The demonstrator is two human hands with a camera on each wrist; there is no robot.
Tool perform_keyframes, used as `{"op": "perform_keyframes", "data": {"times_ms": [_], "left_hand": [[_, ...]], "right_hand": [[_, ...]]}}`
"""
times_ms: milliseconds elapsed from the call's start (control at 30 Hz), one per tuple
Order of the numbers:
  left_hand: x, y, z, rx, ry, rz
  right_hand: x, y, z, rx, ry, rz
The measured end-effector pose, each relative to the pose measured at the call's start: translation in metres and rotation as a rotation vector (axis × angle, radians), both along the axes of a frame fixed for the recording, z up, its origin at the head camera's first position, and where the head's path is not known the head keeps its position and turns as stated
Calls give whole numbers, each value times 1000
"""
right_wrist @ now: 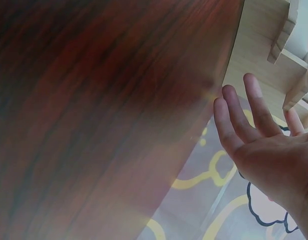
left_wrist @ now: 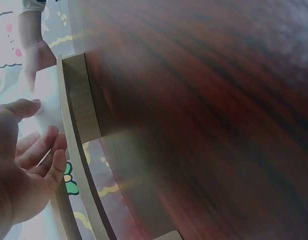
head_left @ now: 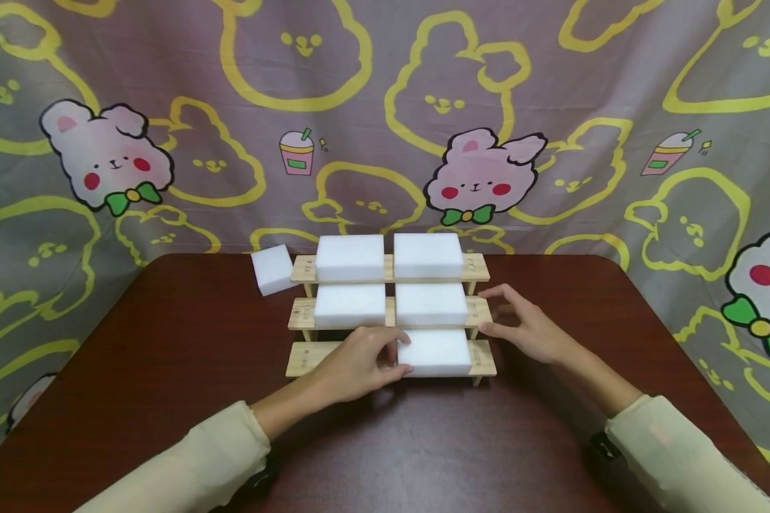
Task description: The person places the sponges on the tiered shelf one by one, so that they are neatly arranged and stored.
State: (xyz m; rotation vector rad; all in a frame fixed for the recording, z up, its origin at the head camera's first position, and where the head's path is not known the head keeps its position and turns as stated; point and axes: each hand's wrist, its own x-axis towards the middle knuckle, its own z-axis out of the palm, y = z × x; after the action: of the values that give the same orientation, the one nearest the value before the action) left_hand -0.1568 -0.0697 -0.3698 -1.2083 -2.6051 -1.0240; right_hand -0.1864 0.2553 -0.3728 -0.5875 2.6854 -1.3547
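Observation:
A three-tier wooden stand [head_left: 334, 350] holds white foam blocks, two on the top tier and two on the middle one. On the right half of the bottom tier lies another white foam block [head_left: 435, 350]. My left hand [head_left: 359, 362] pinches this block's left end between thumb and fingers. In the left wrist view, the left hand's fingertips [left_wrist: 52, 134] meet the block [left_wrist: 49, 97]. Beside the stand's right end is my right hand [head_left: 531, 329], thumb and forefinger apart. Its other fingers [right_wrist: 259, 107] are spread and fairly straight in the right wrist view.
A loose white block [head_left: 273, 269] leans by the top tier's left end. The stand rests on a dark reddish-brown table [head_left: 417, 449]. Behind hangs a curtain [head_left: 372, 142] printed with cartoon rabbits.

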Motion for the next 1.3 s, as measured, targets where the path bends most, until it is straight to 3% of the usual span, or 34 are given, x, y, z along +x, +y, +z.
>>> {"op": "perform_keyframes", "data": {"times_ms": [767, 1300], "left_hand": [[-3, -2, -1, 10, 7, -44], [-1, -4, 0, 4, -6, -34]], "right_hand": [[0, 0, 0, -6, 0, -3], [0, 0, 0, 6, 2, -3]]}}
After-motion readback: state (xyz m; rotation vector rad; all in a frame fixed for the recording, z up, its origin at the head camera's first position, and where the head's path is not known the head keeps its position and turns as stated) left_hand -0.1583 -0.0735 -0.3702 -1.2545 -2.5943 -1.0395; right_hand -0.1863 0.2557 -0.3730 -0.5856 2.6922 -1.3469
